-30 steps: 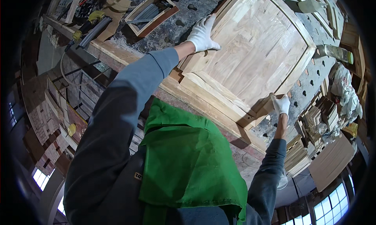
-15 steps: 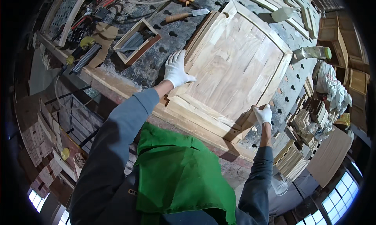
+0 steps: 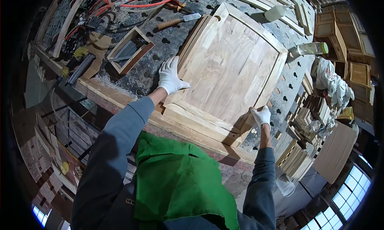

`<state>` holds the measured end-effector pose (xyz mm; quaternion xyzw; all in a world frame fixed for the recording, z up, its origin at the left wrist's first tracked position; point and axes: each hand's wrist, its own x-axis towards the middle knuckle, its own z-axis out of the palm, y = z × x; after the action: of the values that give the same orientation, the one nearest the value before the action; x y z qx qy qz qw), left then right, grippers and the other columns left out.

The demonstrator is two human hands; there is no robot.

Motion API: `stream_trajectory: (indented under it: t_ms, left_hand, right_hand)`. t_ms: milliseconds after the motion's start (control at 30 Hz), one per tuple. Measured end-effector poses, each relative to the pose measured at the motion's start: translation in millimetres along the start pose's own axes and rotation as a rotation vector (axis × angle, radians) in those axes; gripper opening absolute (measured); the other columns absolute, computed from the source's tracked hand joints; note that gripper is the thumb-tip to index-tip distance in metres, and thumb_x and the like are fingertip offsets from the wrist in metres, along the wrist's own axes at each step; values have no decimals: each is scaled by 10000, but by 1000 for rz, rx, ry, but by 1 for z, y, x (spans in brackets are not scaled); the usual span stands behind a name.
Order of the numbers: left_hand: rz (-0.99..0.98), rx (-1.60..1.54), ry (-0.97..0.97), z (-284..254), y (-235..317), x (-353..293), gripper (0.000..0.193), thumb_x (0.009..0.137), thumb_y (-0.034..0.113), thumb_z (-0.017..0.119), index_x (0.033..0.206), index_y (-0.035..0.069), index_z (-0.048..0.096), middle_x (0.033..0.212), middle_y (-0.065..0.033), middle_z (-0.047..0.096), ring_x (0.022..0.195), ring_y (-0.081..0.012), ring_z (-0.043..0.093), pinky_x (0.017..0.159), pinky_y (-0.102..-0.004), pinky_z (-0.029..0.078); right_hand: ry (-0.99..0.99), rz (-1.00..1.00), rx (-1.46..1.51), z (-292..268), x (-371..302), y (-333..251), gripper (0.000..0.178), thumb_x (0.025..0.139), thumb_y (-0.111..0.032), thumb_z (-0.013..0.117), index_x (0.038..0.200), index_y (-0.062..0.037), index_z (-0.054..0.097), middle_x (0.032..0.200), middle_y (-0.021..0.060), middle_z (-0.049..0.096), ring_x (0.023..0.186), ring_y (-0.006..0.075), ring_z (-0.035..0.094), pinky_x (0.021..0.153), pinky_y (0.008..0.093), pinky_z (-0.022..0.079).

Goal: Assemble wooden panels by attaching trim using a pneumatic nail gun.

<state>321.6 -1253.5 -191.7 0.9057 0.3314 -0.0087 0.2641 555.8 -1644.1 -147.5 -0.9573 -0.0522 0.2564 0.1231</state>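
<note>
A pale wooden cabinet door (image 3: 230, 70), with a mitred frame round a flat panel, lies on top of other framed wood pieces at the near edge of the workbench. My left hand (image 3: 171, 77), in a white glove, grips its left side, with the fingers along the outer edge and the thumb over the frame. Gloved in white too, my right hand (image 3: 261, 116) is closed round the edge near the right-hand near corner. Its fingertips are partly hidden by the frame.
Left of the door are a small wooden box of metal strips (image 3: 130, 50), a wood-handled chisel (image 3: 179, 21) and red hoses (image 3: 140, 4). Right of it stand a bottle (image 3: 276, 13) and a green-capped jar (image 3: 313, 49). Stacked wood strips (image 3: 296, 160) sit beyond the bench's right side.
The whole view has shifted slightly, so everything appears a little farther left. Both hands keep the same places on the cabinet door.
</note>
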Motion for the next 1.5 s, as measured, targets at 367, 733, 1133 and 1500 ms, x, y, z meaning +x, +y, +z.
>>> stream_trajectory:
  t_ms: [367, 733, 1133, 1500]
  left_hand:
    - [-20, -23, 10, -1, 2, 1, 1294, 524, 492, 946, 1554, 29, 314, 1584, -185, 380, 1461, -346, 351, 1234, -445, 253]
    - [65, -362, 115, 17, -37, 3, 874, 731, 329, 861, 1462, 14, 497, 1523, -173, 482, 1405, -323, 452, 1188, -376, 341]
    - [-16, -742, 32, -9, -53, -26, 404, 864, 71, 731, 1254, -29, 696, 1371, -150, 651, 1255, -271, 609, 1097, -310, 437]
    - [-96, -509, 6, -10, -53, -27, 394, 821, 90, 745, 1207, 18, 730, 1273, -135, 697, 1155, -311, 643, 1045, -360, 484]
  right_hand:
    - [-11, 10, -37, 3, 7, 7, 451, 752, -373, 792, 867, 33, 633, 749, 138, 680, 645, 285, 647, 653, 361, 550]
    - [-17, -8, -15, 1, 0, 4, 467, 760, -422, 802, 796, 1, 609, 702, 91, 613, 612, 236, 584, 628, 333, 522]
    - [34, -26, 87, 7, -3, 13, 450, 796, -376, 799, 921, 28, 645, 759, 104, 650, 646, 247, 600, 650, 348, 528]
    - [57, 2, 353, 0, 2, 36, 401, 761, -220, 844, 1000, 41, 655, 818, 101, 684, 679, 178, 605, 657, 285, 519]
